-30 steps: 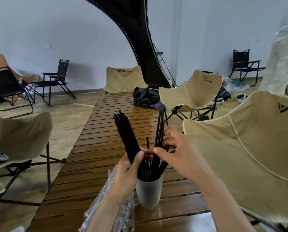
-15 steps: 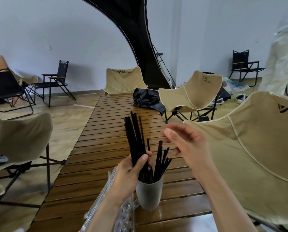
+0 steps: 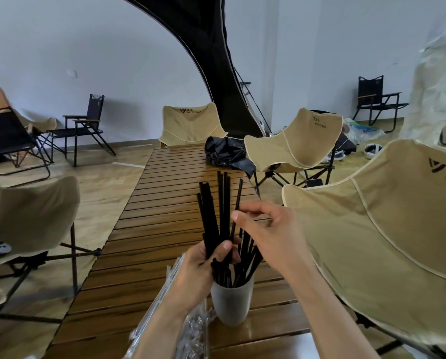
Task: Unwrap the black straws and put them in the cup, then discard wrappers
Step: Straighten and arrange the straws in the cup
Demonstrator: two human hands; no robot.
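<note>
Right now we hold a bundle of black straws (image 3: 213, 221) upright in our left hand (image 3: 203, 270), fingers and thumb curled round its lower end, directly above the pale cup (image 3: 232, 304) on the slatted wooden table (image 3: 165, 229). We judge the bundle is kept there so each straw has only a short drop into the cup. More straws (image 3: 245, 260) already stand in that cup, fanning out just right of the left-hand grip and below our right hand.

Our right hand (image 3: 271, 229) sits just above and to the right of that grip, with thumb and fingertips pinching a single straw (image 3: 238, 198) near its middle, apparently separating it from the bundle so it can go in alone. Crumpled clear wrappers (image 3: 191, 330) lie on the table below the left wrist, beside the cup, not yet thrown away.

Compared with half a second ago, the right hand has come down from an open, empty pose beside the bundle and closed on one straw; the left hand and the cup look unchanged. Beige folding chairs (image 3: 372, 229) surround the table, and a black bag (image 3: 227, 154) lies at its far end
</note>
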